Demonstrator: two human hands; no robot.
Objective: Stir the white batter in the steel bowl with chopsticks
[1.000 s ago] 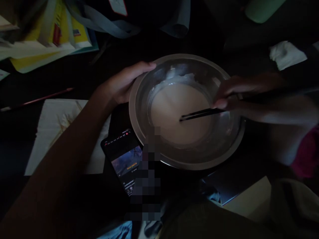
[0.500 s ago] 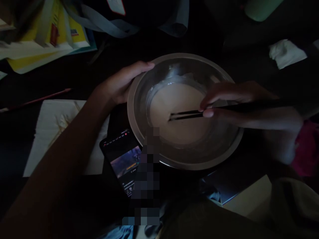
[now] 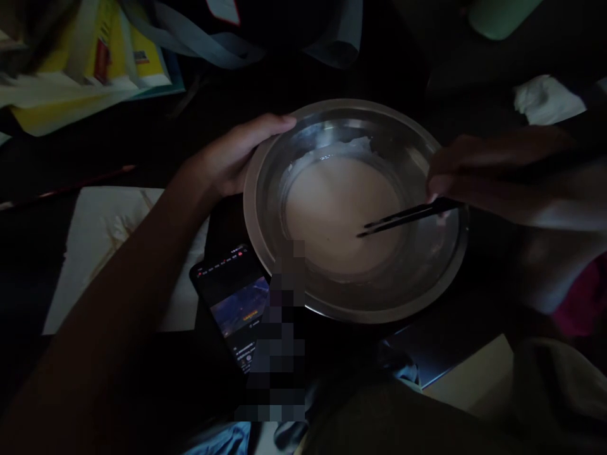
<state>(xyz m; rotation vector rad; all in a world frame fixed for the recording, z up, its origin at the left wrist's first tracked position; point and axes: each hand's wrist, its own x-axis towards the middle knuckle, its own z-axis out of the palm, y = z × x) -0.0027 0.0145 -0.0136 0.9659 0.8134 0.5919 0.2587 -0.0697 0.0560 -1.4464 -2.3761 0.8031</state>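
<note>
A wide metal bowl (image 3: pixel 427 294) stands on the dark table, with pale, smooth batter-like liquid (image 3: pixel 332 208) in its bottom. My left hand (image 3: pixel 241 148) grips the bowl's left side, thumb lying on the rim and the other fingers hidden beneath or behind it. Over the right rim, my right hand (image 3: pixel 478 174) is closed around a pair of black chopsticks (image 3: pixel 403 218). Their tips point left and reach the right part of the liquid; in the dim light I cannot tell how deep they go.
Left of the bowl lie a lit phone (image 3: pixel 232 309), a white paper sheet (image 3: pixel 76 253) with thin strips on it, and a pencil-like stick (image 3: pixel 85 184). Yellow books (image 3: pixel 137 57) are at the back left. A crumpled tissue (image 3: pixel 547 101) and a green container (image 3: pixel 502 16) sit at the right.
My right hand has moved right and slightly up with the chopsticks, whose tips have shifted from the liquid's middle to its right part. My left hand stays on the bowl.
</note>
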